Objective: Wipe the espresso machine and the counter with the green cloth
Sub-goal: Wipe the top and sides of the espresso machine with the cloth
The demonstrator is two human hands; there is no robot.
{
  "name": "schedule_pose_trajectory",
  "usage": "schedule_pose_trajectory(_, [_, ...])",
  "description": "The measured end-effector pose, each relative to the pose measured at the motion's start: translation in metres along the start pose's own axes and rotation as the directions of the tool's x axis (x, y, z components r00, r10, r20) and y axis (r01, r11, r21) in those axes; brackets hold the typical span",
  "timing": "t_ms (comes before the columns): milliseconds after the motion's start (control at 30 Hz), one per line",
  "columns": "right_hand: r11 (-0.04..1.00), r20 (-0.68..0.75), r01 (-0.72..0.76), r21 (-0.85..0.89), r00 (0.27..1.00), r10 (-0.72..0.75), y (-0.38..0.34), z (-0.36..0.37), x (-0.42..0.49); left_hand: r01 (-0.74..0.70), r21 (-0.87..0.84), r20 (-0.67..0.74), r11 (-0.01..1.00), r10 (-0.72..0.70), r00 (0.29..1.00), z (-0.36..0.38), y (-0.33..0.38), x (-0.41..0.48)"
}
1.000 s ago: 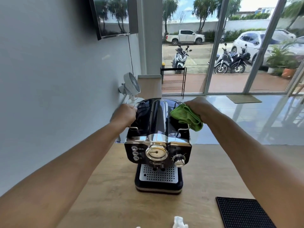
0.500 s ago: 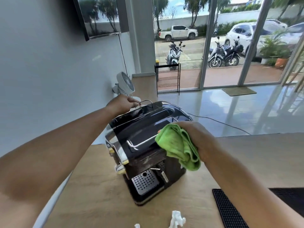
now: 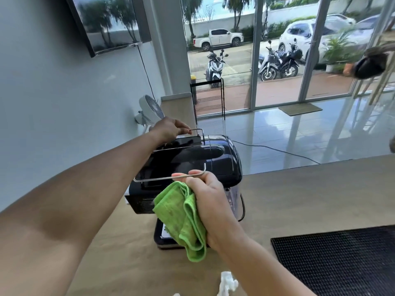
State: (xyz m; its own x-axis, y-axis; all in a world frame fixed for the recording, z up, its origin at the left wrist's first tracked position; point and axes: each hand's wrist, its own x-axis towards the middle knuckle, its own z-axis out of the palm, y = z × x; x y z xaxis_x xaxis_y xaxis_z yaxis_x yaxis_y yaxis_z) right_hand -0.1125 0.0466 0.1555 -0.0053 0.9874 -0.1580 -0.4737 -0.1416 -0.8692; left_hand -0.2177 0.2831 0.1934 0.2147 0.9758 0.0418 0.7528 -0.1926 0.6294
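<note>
The black and chrome espresso machine (image 3: pixel 192 161) stands on the wooden counter (image 3: pixel 299 193), turned so its front faces left and away from me. My left hand (image 3: pixel 168 129) grips the far wire rail on the machine's top. My right hand (image 3: pixel 205 201) holds the bunched green cloth (image 3: pixel 181 221) against its palm, and its fingertips pinch the near wire rail. The cloth hangs in front of the machine's side and hides part of its base.
A black rubber mat (image 3: pixel 337 259) lies on the counter at the right. A small white object (image 3: pixel 227 283) sits at the near edge. A white fan (image 3: pixel 150 110) stands by the wall behind the machine. A power cable (image 3: pixel 277 149) trails over the floor.
Both hands have turned the machine on the counter, so its front went from facing me to facing left. My right hand with the cloth came down to the near rail.
</note>
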Motion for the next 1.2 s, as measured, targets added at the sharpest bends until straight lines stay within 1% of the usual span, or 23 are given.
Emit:
schedule_pose_trajectory(67, [1.0, 0.013, 0.009, -0.025, 1.0, -0.009, 0.001, -0.002, -0.001, 0.009, 0.035, -0.004, 0.999, -0.009, 1.0, 0.001, -0.001, 0.0])
schedule_pose_trajectory(133, [0.998, 0.033, 0.009, -0.066, 0.999, -0.007, 0.001, -0.012, 0.0, 0.016, 0.099, -0.046, 0.995, -0.011, 0.999, 0.002, 0.0, -0.004])
schedule_pose_trajectory(267, [0.954, 0.113, 0.057, -0.294, 0.993, -0.024, -0.016, -0.047, -0.009, 0.072, 0.2, -0.166, 0.977, -0.039, 0.985, 0.005, 0.009, -0.018])
schedule_pose_trajectory(300, [0.953, 0.116, 0.082, -0.291, 0.992, -0.05, -0.026, -0.059, -0.014, 0.078, 0.229, -0.175, 0.97, -0.038, 0.984, 0.007, 0.012, -0.02])
schedule_pose_trajectory(333, [0.967, 0.117, 0.107, -0.233, 0.99, -0.081, -0.038, -0.072, -0.018, 0.081, 0.255, -0.187, 0.964, -0.033, 0.982, 0.009, 0.013, -0.024])
schedule_pose_trajectory(367, [0.982, 0.1, 0.137, -0.131, 0.987, -0.125, -0.052, -0.086, -0.021, 0.073, 0.277, -0.207, 0.958, -0.015, 0.978, 0.012, 0.015, -0.027])
schedule_pose_trajectory(433, [0.969, -0.001, 0.238, 0.062, 0.971, -0.239, -0.083, -0.111, -0.017, 0.04, 0.307, -0.251, 0.951, 0.041, 0.967, 0.02, 0.022, -0.034])
schedule_pose_trajectory(467, [0.946, -0.072, 0.31, 0.097, 0.95, -0.304, -0.097, -0.12, -0.009, 0.024, 0.308, -0.268, 0.951, 0.063, 0.961, 0.024, 0.027, -0.038])
schedule_pose_trajectory(500, [0.925, -0.147, 0.371, 0.082, 0.923, -0.357, -0.108, -0.127, 0.002, 0.009, 0.307, -0.279, 0.952, 0.081, 0.957, 0.03, 0.033, -0.043])
schedule_pose_trajectory(567, [0.911, -0.275, 0.411, -0.038, 0.872, -0.405, -0.123, -0.131, 0.032, -0.023, 0.307, -0.252, 0.951, 0.105, 0.962, 0.038, 0.043, -0.051])
schedule_pose_trajectory(600, [0.912, -0.303, 0.401, -0.089, 0.861, -0.408, -0.125, -0.13, 0.05, -0.037, 0.312, -0.218, 0.949, 0.11, 0.97, 0.041, 0.047, -0.054])
schedule_pose_trajectory(667, [0.912, -0.275, 0.361, -0.197, 0.872, -0.405, -0.125, -0.119, 0.083, -0.053, 0.332, -0.153, 0.942, 0.109, 0.982, 0.047, 0.053, -0.061])
schedule_pose_trajectory(733, [0.883, -0.175, 0.304, -0.357, 0.907, -0.383, -0.117, -0.102, 0.114, -0.053, 0.333, -0.141, 0.941, 0.106, 0.984, 0.053, 0.058, -0.067])
schedule_pose_trajectory(800, [0.816, -0.065, 0.245, -0.524, 0.944, -0.324, -0.105, -0.084, 0.141, -0.055, 0.318, -0.153, 0.947, 0.108, 0.982, 0.062, 0.058, -0.072])
schedule_pose_trajectory(833, [0.784, -0.02, 0.225, -0.578, 0.957, -0.29, -0.101, -0.076, 0.152, -0.05, 0.327, -0.159, 0.944, 0.108, 0.981, 0.065, 0.057, -0.074])
schedule_pose_trajectory(900, [0.757, 0.038, 0.187, -0.626, 0.977, -0.21, -0.098, -0.065, 0.171, -0.021, 0.307, -0.183, 0.951, 0.081, 0.98, 0.069, 0.056, -0.075])
schedule_pose_trajectory(1000, [0.719, 0.07, 0.097, -0.688, 0.995, -0.068, -0.1, -0.059, 0.185, 0.026, 0.29, -0.213, 0.957, 0.039, 0.976, 0.068, 0.062, -0.075])
schedule_pose_trajectory(1033, [0.697, 0.06, 0.088, -0.712, 0.996, -0.064, -0.099, -0.06, 0.188, 0.039, 0.301, -0.212, 0.953, 0.027, 0.977, 0.069, 0.063, -0.075])
schedule_pose_trajectory(1133, [0.651, -0.018, 0.07, -0.756, 0.992, -0.126, -0.09, -0.069, 0.183, 0.05, 0.345, -0.191, 0.937, 0.018, 0.981, 0.071, 0.064, -0.075])
schedule_pose_trajectory(1200, [0.637, -0.016, 0.12, -0.761, 0.979, -0.203, -0.077, -0.079, 0.171, 0.046, 0.382, -0.17, 0.923, 0.022, 0.985, 0.073, 0.063, -0.074])
